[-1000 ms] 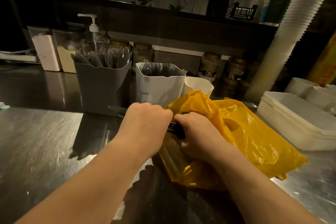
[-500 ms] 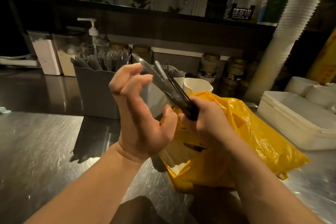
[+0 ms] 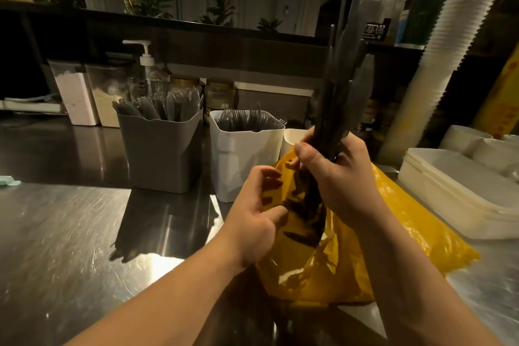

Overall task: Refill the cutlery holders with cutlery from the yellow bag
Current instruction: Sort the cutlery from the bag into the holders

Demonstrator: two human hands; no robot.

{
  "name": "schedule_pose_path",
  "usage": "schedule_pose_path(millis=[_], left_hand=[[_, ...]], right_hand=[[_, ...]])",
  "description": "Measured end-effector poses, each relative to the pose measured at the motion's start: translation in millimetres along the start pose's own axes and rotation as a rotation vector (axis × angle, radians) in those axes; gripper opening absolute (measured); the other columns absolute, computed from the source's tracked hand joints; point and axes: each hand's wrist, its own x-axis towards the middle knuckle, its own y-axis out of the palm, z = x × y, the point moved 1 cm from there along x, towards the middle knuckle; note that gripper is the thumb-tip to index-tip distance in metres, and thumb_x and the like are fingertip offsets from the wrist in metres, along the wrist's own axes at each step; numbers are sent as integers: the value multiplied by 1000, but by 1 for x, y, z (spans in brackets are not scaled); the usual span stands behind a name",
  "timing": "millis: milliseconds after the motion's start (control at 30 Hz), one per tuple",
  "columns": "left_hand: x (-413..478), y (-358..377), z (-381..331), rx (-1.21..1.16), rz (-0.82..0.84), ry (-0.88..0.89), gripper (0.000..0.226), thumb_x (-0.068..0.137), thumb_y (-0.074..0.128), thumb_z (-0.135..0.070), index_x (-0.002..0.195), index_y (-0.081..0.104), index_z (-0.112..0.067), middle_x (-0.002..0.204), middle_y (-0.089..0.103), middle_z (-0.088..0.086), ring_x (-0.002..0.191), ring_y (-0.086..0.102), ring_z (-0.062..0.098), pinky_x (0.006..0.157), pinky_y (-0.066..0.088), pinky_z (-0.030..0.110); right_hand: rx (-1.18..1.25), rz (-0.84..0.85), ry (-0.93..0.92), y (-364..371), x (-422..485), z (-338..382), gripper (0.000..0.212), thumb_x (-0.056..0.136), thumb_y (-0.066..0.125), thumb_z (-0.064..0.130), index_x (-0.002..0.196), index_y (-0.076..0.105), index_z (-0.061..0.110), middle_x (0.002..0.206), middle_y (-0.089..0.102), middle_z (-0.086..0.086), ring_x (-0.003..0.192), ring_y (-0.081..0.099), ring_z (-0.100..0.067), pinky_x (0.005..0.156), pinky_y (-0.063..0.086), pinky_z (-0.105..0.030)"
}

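The cutlery (image 3: 341, 93) was blurred toward 12 o'clock, its piece types unclear. The right grip (image 3: 334, 174) covered its middle, and the bag (image 3: 393, 222) hid its lower ends. At 1 o'clock the cup stack (image 3: 438, 50) ran off the top edge. At 3 o'clock the trays (image 3: 449, 191) ran off the right.

Single head-worn wide-angle view, facing forward and down across a steel counter (image 3: 56, 233).
The camera sits above and behind both forearms, which enter from the bottom edge; the left hand (image 3: 254, 219) and right hand (image 3: 339, 177) lie close to the lens, just right of centre, over the yellow bag (image 3: 393, 233); the cutlery (image 3: 342, 98) gripped in the right hand rises almost to the top edge; the grey holder (image 3: 160, 154) and white holder (image 3: 241, 157) stand farther back; the back shelf (image 3: 196, 36) bows with the lens.
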Motion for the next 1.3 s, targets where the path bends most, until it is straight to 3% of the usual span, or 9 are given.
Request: schedule_pose_path(millis=[133, 267, 400, 567, 733, 900, 1033, 1167, 1300], left_hand=[[2, -1, -2, -37, 65, -12, 69, 93, 56, 12, 125, 39, -47, 126, 50, -11, 113, 57, 11, 90, 57, 34], [4, -1, 5, 111, 149, 34, 92, 84, 77, -3, 131, 23, -60, 129, 34, -35, 107, 47, -18, 89, 45, 8], [6, 5, 15, 205, 141, 41, 103, 77, 87, -16, 136, 17, -63, 133, 30, -40, 118, 36, -20, 111, 32, 22], [11, 7, 24, 370, 73, 34, 113, 71, 91, -28, 145, 8, -54, 142, 22, -18, 139, 31, 19, 118, 36, 47], [14, 10, 28, 435, 77, 17, 123, 70, 92, -22, 146, 0, -50, 151, 21, -8, 135, 27, 12, 115, 29, 32], [10, 10, 28, 176, 109, -98, 106, 72, 90, -16, 135, 11, -47, 129, 41, -12, 122, 48, 9, 107, 49, 37], [10, 7, 24, 34, 33, -139, 106, 66, 93, -18, 135, 16, -41, 127, 48, -9, 110, 55, 3, 85, 55, 18], [13, 2, 22, -102, 87, -198, 132, 43, 101, -40, 140, 12, -52, 145, 40, -3, 131, 50, 20, 111, 45, 43], [11, -2, 15, -104, 9, -233, 132, 44, 93, -35, 147, 11, -49, 134, 45, -10, 130, 45, 21, 113, 40, 48]], right_hand=[[92, 16, 28, 2, 4, 2, 8, 93, 66, 28, 87, 63, 23, 76, 65, 4, 80, 67, -14, 74, 57, -27], [256, -85, 30, -5, 15, 14, 13, 83, 66, 28, 87, 64, 16, 71, 61, -2, 77, 66, -27, 69, 56, -30], [345, -115, 102, -7, 19, 14, 15, 81, 65, 27, 88, 62, 14, 66, 59, 0, 73, 65, -25, 69, 54, -29], [432, -150, 84, -21, 18, 19, 7, 88, 65, 17, 86, 60, 14, 63, 56, -2, 67, 63, -24, 66, 54, -32], [438, -181, 135, -19, 14, 10, 6, 83, 65, 18, 84, 61, 14, 65, 56, -3, 69, 61, -26, 67, 54, -36], [511, -233, 51, -34, 5, 16, 9, 92, 59, 8, 85, 57, 13, 63, 52, 0, 62, 58, -18, 61, 52, -29], [585, -259, 41, -42, 3, 20, 8, 90, 59, 14, 82, 57, 15, 62, 51, 1, 59, 57, -16, 61, 50, -30], [723, -185, 54, -53, 3, 22, 5, 88, 57, 20, 83, 55, 18, 62, 49, 4, 60, 55, -14, 60, 49, -26], [815, -164, 188, -47, 4, 7, 11, 93, 55, 19, 82, 53, 18, 63, 47, 4, 59, 52, -13, 62, 46, -27]])
